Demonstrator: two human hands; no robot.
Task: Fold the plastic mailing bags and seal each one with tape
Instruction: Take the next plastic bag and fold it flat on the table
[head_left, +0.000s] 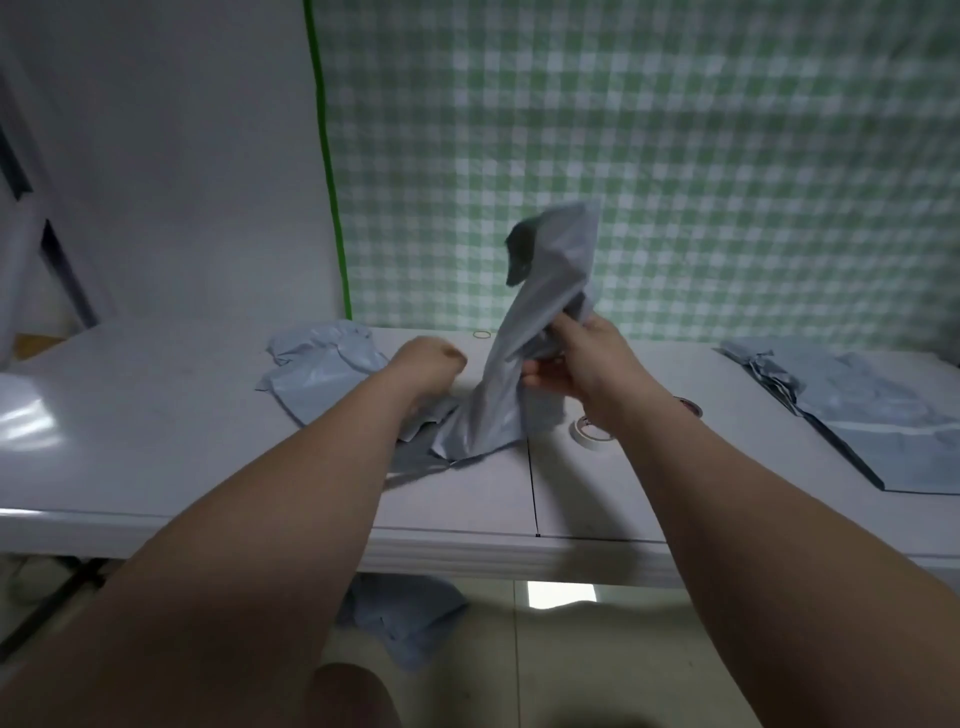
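A grey plastic mailing bag (540, 291) stands crumpled and upright above the middle of the white table (156, 431). My right hand (576, 364) grips it around its middle, fingers curled into the folds; the bag's top flops over and its lower end trails onto the table. My left hand (426, 364) hovers just left of the bag's lower part with its fingers curled; whether it pinches the plastic I cannot tell. A roll of white tape (592, 431) lies on the table under my right wrist.
Crumpled bags (322, 364) lie at the back left and a flat stack of bags (857, 410) at the right. A second tape roll (691, 405) peeks out behind my right forearm. A rubber band (482, 334) lies at the table's back edge. One bag (405, 618) is on the floor.
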